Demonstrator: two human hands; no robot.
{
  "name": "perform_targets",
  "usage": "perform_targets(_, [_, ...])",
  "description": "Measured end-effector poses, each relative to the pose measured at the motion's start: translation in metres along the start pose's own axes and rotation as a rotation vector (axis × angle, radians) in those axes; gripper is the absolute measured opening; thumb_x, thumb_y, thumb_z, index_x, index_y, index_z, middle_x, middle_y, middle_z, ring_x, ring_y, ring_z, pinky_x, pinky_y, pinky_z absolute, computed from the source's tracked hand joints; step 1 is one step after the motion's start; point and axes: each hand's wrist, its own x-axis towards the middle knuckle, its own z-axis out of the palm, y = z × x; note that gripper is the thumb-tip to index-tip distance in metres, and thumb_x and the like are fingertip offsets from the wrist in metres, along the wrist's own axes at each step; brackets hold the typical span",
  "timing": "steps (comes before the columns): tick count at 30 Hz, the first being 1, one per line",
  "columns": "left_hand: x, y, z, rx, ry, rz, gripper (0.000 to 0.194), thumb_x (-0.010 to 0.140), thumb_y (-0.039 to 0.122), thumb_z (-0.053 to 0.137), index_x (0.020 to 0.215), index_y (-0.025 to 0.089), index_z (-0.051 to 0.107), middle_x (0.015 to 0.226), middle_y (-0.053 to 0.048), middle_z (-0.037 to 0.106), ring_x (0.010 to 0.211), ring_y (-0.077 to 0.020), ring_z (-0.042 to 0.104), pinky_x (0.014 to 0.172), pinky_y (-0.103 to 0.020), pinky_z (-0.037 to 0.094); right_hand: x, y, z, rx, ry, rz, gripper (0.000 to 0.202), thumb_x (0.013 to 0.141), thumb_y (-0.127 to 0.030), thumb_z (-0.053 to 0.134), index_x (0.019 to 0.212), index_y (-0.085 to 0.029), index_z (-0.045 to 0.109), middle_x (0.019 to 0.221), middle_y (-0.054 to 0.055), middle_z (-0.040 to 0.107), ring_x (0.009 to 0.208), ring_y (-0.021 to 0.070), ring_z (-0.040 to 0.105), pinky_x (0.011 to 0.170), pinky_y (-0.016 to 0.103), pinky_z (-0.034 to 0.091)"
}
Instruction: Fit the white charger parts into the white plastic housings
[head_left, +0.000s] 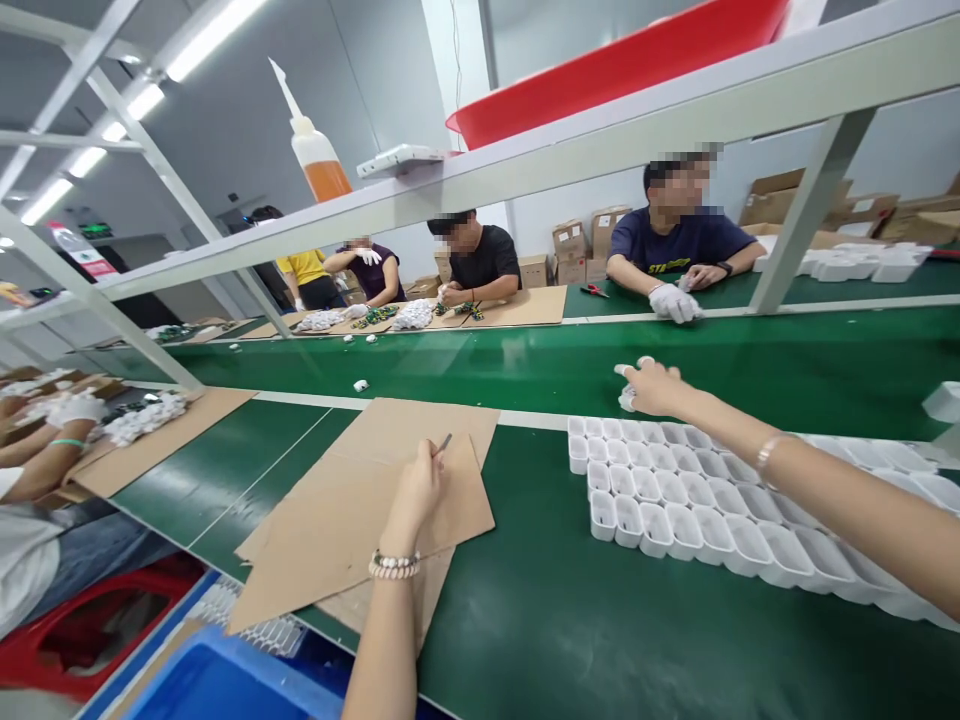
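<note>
My left hand (421, 480) is over the brown cardboard sheets (322, 520), closed on a thin dark tool (444, 443) whose tip sticks out past the fingers. Stretched out over the green conveyor belt (517, 360), my right hand (651, 388) has white covers on some fingertips. Its fingers are closed around a small white piece (627, 398). Rows of white plastic cups (679, 490) stand on the green table below my right forearm.
Several people sit across the belt; one gloved hand (675, 303) rests at its far edge. A shelf rail (510, 165) crosses above, holding a bottle (319, 160) and a red tray (615, 75). A blue bin (225, 680) is at lower left. Small white pieces (361, 386) lie on the belt.
</note>
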Motion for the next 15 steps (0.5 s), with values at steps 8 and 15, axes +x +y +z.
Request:
perform_targets(8, [0.0,0.038,-0.009,-0.627,0.083,-0.023,0.066,0.082,0.079,0.036,0.056,0.02,0.024,0.051,0.008,0.016,0.041,-0.0064,0.017,0.041,-0.021,0.018,-0.136,-0.13,0.026,0.287,-0.003,-0.718,0.04,0.091,-0.031,0.053,0.125,-0.01,0.059,0.124,0.02,0.06,0.115,0.0333,0.056,0.098,0.047,0.044])
perform_targets(15, [-0.017,0.03,0.009,-0.916,0.005,-0.134,0.076,0.079,0.083,0.032,0.046,0.019,0.011,0.042,0.006,0.008,0.036,-0.0055,0.014,0.039,-0.024,0.016,-0.135,-0.178,0.104,0.265,-0.086,-0.896,0.06,0.096,-0.043,0.047,0.135,0.002,0.048,0.143,0.027,0.042,0.141,0.0329,0.029,0.116,0.045,0.026])
